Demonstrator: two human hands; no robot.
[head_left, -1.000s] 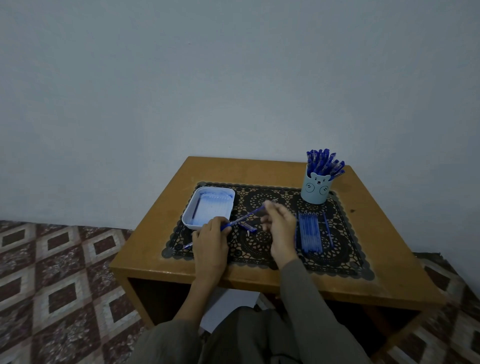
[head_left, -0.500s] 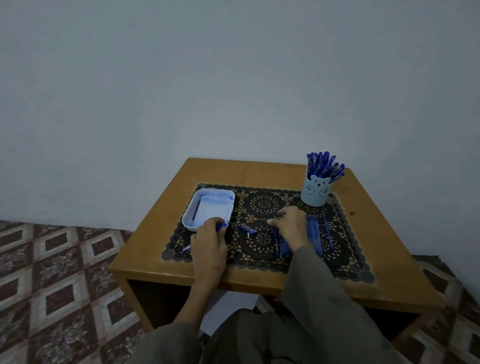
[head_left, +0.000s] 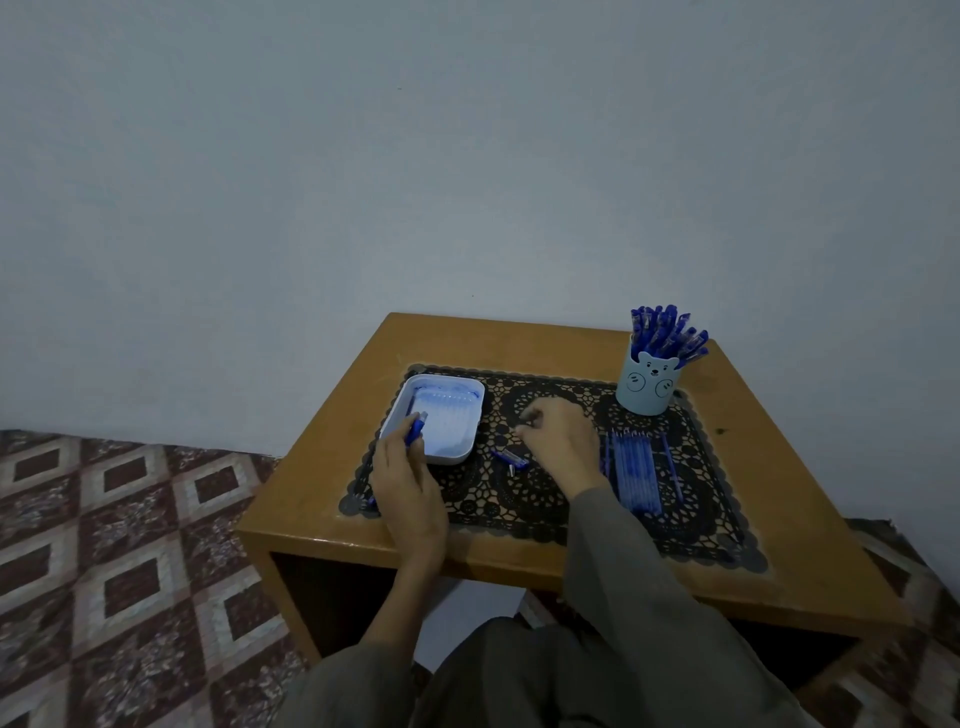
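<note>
Seated person, grey sleeve (head_left: 623, 561) nearest me on the right arm, left forearm bare. Left hand (head_left: 410, 493) lies palm-down across the near-left part of the mat, fingers curled round a blue pen barrel (head_left: 416, 429); the barrel points away from the body and its far end sits over the near-left corner of the white tray (head_left: 470, 415). Right hand (head_left: 563, 441) is over the middle of the mat, knuckles up, fingers drawn in toward the thumb at the far-left side of the hand; whether they pinch anything is too small to tell. Between the two hands a short blue pen part (head_left: 509, 458) lies on the black lace mat (head_left: 545, 512), touching neither hand. Just right of the right wrist, a row of blue pens (head_left: 634, 467) lies side by side on the mat. The mat covers most of a small wooden table (head_left: 322, 499). Far right corner: a pale blue bear-face cup (head_left: 647, 387), upright, packed with blue pens. Patterned diamond tile floor (head_left: 130, 545) to the left; plain pale wall (head_left: 467, 156) behind. Versus half a second ago: the right hand has left the pen row and come to mid-mat; the left hand has pushed the barrel further over the tray.
</note>
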